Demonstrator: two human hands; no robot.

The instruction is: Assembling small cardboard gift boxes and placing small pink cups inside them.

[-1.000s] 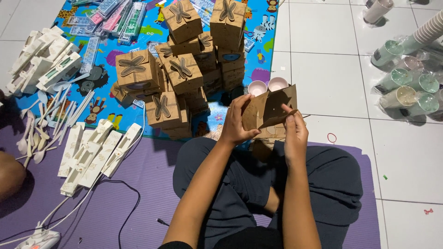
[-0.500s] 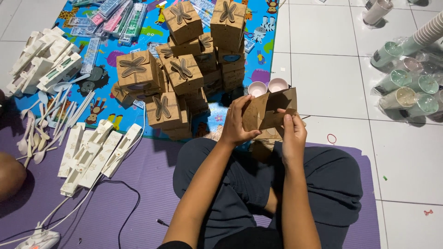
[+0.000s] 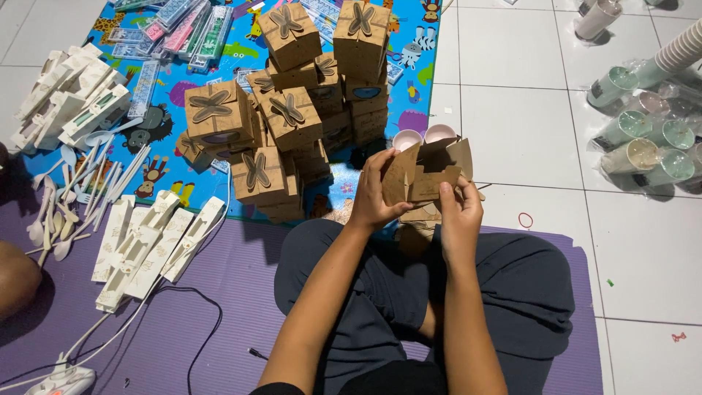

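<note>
White floor tiles [image 3: 512, 110] run under a purple mat [image 3: 219, 292] where I sit cross-legged, a colourful animal play mat [image 3: 168, 88] beyond it. My left hand [image 3: 373, 197] pinches one side flap of a half-folded brown cardboard box [image 3: 428, 172]; my right hand [image 3: 457, 212] clamps its lower front panel, thumb on the face, so both grips are closed on the box. It hangs in the air just above my lap, between the two grips. Its open mouth points up and away from me, flaps still splayed; the long axis runs roughly left to right. Beyond the left grip stands a stack of finished boxes [image 3: 292, 110] with butterfly closures (a good many done, I judge). This one's top is not yet closed. Two pink cups [image 3: 423, 136] sit just past the box, and wrapped cups [image 3: 643, 139] lie well off beyond the right grip
</note>
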